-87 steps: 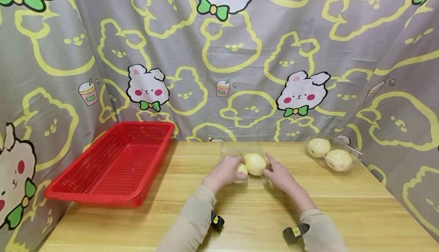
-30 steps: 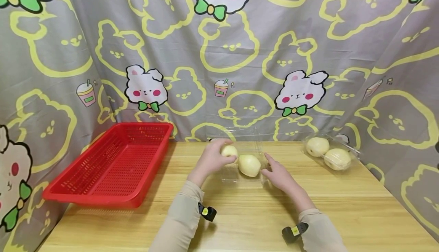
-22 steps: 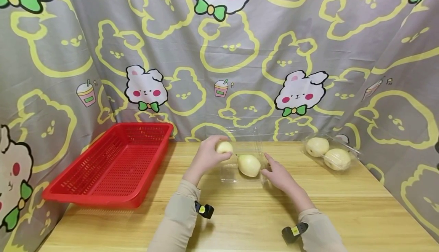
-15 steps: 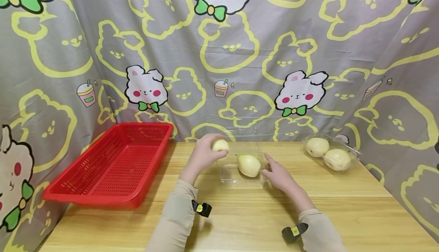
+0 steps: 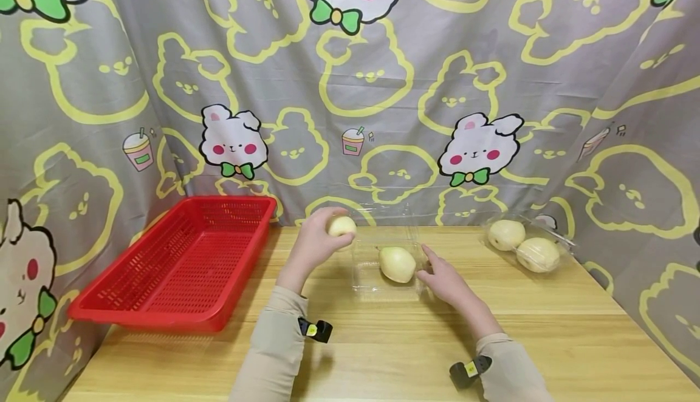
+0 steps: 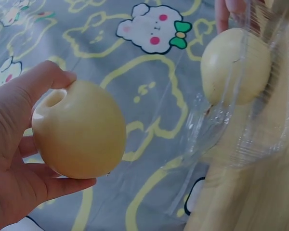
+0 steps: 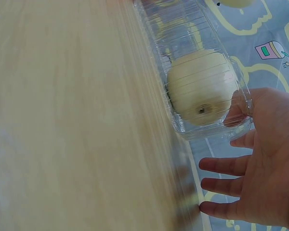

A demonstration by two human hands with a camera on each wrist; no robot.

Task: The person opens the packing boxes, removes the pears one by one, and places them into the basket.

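Note:
My left hand [image 5: 317, 241] grips a pale yellow pear [image 5: 341, 227], raised to the left of a clear plastic clamshell box [image 5: 366, 274]. In the left wrist view, thumb and fingers curl round the pear's sides. A second pear [image 5: 397, 264] lies in the right part of the box, its stem toward the back left. The box's lid [image 5: 385, 217] stands up behind it. My right hand [image 5: 445, 277] touches the box's right side. Its thumb shows through the clear plastic in the right wrist view, while the lower fingers [image 7: 224, 166] stretch out straight and hold nothing.
A red perforated basket [image 5: 235, 292] stands at the left of the wooden table [image 5: 383, 347]. At the back right, another clear box [image 5: 563, 241] holds a pear [image 5: 538, 254] and one more pear [image 5: 506, 234]. A patterned curtain [image 5: 306, 86] hangs along the back and sides.
My left hand has lifted one pear out of the middle box and carried it left and upward. The other pear has shifted slightly left. My right hand stays at the box's side.

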